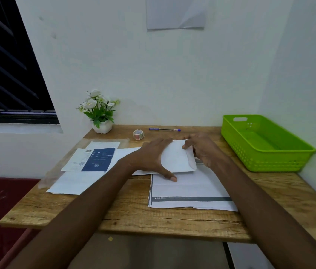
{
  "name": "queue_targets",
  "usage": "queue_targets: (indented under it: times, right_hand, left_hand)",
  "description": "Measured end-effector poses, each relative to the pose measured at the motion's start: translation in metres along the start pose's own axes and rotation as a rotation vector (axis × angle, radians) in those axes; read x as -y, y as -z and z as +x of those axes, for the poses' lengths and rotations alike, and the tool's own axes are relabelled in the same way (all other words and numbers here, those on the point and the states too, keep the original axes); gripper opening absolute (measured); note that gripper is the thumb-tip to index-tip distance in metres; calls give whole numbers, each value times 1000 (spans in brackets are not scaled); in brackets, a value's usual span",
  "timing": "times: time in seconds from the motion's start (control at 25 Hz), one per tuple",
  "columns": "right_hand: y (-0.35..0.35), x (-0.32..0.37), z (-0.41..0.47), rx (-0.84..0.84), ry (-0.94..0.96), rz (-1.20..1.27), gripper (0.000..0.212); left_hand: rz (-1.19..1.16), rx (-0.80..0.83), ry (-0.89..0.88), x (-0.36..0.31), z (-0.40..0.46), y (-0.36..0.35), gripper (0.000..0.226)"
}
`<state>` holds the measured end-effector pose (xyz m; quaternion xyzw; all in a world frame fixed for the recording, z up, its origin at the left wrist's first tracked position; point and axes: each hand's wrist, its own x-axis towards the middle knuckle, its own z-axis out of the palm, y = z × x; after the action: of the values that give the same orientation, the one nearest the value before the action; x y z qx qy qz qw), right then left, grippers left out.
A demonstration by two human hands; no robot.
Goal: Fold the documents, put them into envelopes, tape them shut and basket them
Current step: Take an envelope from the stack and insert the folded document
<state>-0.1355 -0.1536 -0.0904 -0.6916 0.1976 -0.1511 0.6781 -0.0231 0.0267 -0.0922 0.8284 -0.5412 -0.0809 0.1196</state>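
A white envelope [178,158] is held just above the wooden table [130,216], over a folded stack of documents [190,191] with a grey printed band. My left hand [151,158] grips the envelope's left end, thumb stretched along its near edge. My right hand [202,148] pinches the envelope's right end at the flap. More sheets [79,181] lie to the left, one with a dark blue panel [99,159]. A roll of tape [138,134] stands behind my hands. The green basket [266,152] sits at the right, with nothing visible inside.
A blue pen [165,129] lies near the wall behind the tape. A white pot of artificial flowers [100,111] stands at the table's back left. A dark window is at the far left, and a sheet hangs on the wall above.
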Motion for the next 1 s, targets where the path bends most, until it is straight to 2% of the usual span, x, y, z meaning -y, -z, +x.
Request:
queue_targets:
  times: [0.24, 0.4, 0.6, 0.88, 1.0]
  right_hand:
    - [-4, -5, 10, -76, 34, -43, 42]
    - [2, -1, 6, -54, 84, 5, 16]
    - [-3, -6, 7, -71, 74, -202, 49]
    - [-2, -11, 13, -247, 44, -221, 41]
    - [2, -11, 14, -220, 40, -163, 37]
  left_hand:
    - [14, -178, -60, 22, -6, -1, 124]
    - [91, -244, -64, 24, -5, -1, 121]
    - [147, -220, -37, 22, -4, -4, 124]
    - [129, -231, -42, 21, -2, -7, 126]
    - [121, -251, -20, 26, -2, -5, 126]
